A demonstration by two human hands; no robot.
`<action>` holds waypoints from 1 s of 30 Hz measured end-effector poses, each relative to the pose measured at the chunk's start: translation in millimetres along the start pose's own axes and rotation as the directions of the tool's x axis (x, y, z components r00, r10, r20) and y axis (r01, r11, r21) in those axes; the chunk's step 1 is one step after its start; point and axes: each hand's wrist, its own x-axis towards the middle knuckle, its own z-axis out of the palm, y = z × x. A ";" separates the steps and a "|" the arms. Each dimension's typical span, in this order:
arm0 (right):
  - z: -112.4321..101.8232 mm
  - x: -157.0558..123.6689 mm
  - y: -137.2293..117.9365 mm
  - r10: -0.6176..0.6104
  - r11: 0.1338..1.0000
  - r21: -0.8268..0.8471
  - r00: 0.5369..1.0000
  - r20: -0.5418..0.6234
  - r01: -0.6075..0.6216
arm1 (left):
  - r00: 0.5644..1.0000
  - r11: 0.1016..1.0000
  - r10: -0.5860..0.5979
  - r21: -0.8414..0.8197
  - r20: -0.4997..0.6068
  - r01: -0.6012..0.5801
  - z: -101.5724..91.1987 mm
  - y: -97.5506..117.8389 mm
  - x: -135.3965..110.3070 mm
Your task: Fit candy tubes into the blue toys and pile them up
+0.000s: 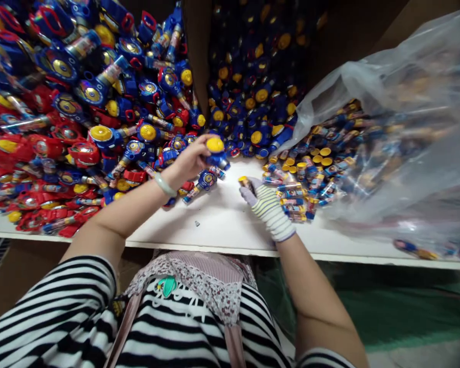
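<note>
White tabletop [218,230], left hand [193,158] around blurred blue toy [216,155], right hand [259,198] around mostly hidden yellow-topped tube [246,181].

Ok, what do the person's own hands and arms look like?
The left hand is bare, with a pale green bangle above it. The right hand wears a pale glove with narrow yellowish stripes. Both sleeves are striped black and white.
</note>
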 end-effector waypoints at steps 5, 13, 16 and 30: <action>25.3 -14.7 -35.7 -0.013 1.000 -0.013 0.997 -0.078 0.012 | 0.989 0.946 -0.108 -0.316 -0.103 0.071 32.3 -24.1 -46.7; 15.8 -25.9 -41.9 -0.043 0.962 -0.269 0.999 -0.017 0.037 | 0.993 0.988 0.114 -0.103 -0.004 -0.114 20.1 -15.7 -62.1; 19.1 -32.0 -44.4 0.008 0.995 -0.098 1.000 -0.028 -0.011 | 0.985 0.983 0.170 -0.077 0.002 -0.169 22.4 -10.6 -70.6; 40.7 -51.2 -49.4 0.176 0.839 0.476 0.960 0.217 -0.262 | 0.998 0.996 0.059 -0.065 0.032 -0.057 25.6 -20.6 -82.5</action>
